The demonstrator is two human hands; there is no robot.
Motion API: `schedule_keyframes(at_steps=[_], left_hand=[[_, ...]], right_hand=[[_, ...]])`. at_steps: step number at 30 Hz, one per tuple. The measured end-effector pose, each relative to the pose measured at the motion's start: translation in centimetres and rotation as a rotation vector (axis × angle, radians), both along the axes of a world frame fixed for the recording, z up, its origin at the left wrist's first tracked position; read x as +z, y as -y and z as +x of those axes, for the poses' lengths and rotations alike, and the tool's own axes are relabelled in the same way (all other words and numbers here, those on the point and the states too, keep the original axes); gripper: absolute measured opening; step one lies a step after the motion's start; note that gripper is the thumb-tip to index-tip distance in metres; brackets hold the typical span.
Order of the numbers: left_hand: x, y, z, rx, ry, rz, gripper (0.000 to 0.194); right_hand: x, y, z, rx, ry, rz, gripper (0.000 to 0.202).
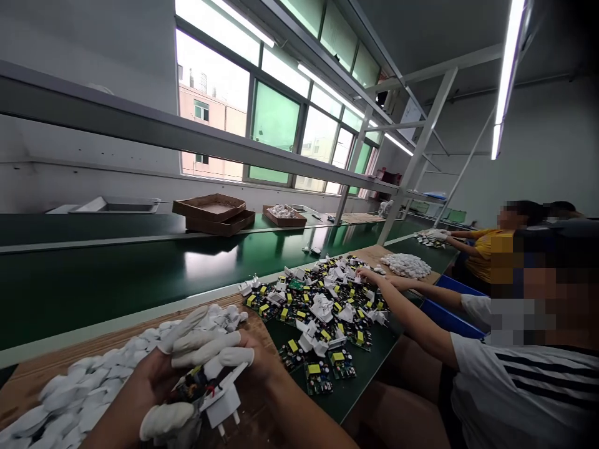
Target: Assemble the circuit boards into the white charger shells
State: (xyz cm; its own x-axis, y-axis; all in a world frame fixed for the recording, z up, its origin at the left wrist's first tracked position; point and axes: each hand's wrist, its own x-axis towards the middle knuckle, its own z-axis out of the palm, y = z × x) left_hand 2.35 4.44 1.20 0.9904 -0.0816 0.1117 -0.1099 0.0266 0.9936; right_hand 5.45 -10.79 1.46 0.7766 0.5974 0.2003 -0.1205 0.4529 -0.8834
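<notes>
- my left hand and right hand, fingertips capped white, pinch a circuit board against a white plug shell, low centre
- looks light, stiff, fragile; i'd grip the shell's sides, off the prongs
- white shells heaped left, boards pile right, a co-worker's arm reaching in

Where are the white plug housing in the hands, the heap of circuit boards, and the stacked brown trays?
white plug housing [223, 404], head view, flat face.
heap of circuit boards [322, 312], head view, middle.
stacked brown trays [213, 213], head view, front wall.

Both hands meet low, fingers curled closed.
</notes>
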Motion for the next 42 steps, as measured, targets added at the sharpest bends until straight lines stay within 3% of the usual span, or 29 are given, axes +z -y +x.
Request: schedule_keyframes(at_steps=[4, 7, 11, 15, 18, 22, 28, 31, 37, 40, 42], left_hand=[[0.6, -0.5, 0.0, -0.045, -0.074, -0.082, 0.125], [0.9, -0.7, 0.2, -0.02, -0.056, -0.023, 0.121], [1.3, -0.4, 0.3, -0.008, 0.014, 0.081, 0.115], [1.8, 0.0, 0.1, -0.024, 0.017, 0.13, 0.097], [2.1, 0.0, 0.0, -0.009, 0.011, 0.126, 0.089], [1.9, -0.1, 0.1, -0.025, -0.001, 0.068, 0.096], [0.9, -0.8, 0.0, -0.057, -0.046, -0.203, 0.123], [0.4, -0.6, -0.1, -0.161, -0.048, -0.266, 0.126], [-0.2, 0.4, 0.1, -0.368, -0.02, -0.301, 0.128], [-0.1, 0.8, -0.1, -0.423, 0.008, -0.383, 0.132], [-0.2, 1.0, -0.2, -0.418, 0.011, -0.435, 0.129]], right_hand=[[-0.6, -0.5, 0.5, -0.057, 0.022, 0.045, 0.043], [-1.0, -0.6, 1.2, -0.148, -0.004, 0.103, 0.037], [-0.3, 0.8, 1.9, -0.168, 0.138, -0.011, 0.028], [0.8, 2.3, 1.7, -0.217, 0.412, -0.146, 0.03], [1.2, 2.5, 1.5, -0.188, 0.484, -0.153, 0.034], [0.8, 2.2, 1.4, -0.155, 0.437, -0.116, 0.033], [-0.5, 1.4, 1.1, -0.089, 0.26, 0.03, 0.031], [-0.7, 1.4, 0.7, -0.078, 0.198, 0.097, 0.04], [-0.7, 2.0, -0.1, 0.013, 0.143, 0.072, 0.023], [-1.0, 1.8, -0.8, -0.028, 0.07, 0.081, 0.021], [-1.5, 2.0, -1.3, -0.137, 0.039, 0.032, 0.02]])
